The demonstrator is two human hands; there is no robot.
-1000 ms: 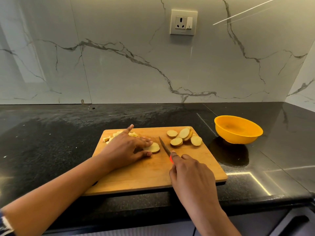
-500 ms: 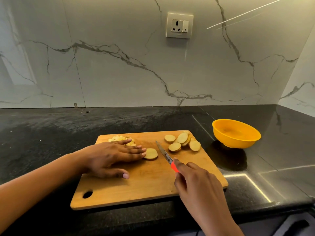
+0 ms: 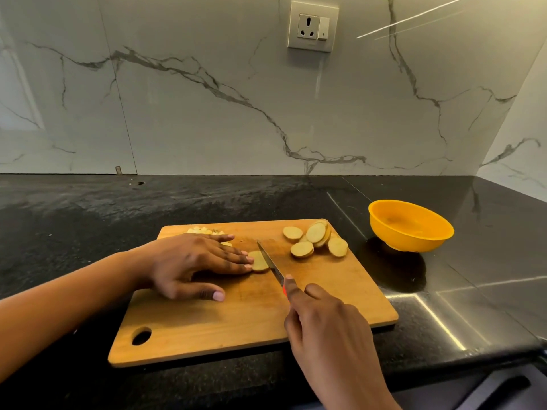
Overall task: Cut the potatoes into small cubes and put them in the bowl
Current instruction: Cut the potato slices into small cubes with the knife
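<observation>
I watch the left hand [image 3: 195,261] lie flat, fingers straight, pinning a potato slice [image 3: 260,263] at the middle of the cutting board [image 3: 236,321]. The right hand [image 3: 322,318] grips the knife [image 3: 270,265], its blade against that slice. A slip could nick the pinning hand.

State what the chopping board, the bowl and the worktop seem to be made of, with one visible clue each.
Chopping board: probably wood, matt; faint grain and warm brown tone.
Bowl: likely plastic, smooth; uniform orange with a soft sheen.
Worktop: seemingly polished black stone; speckled surface reflecting light streaks.
</observation>
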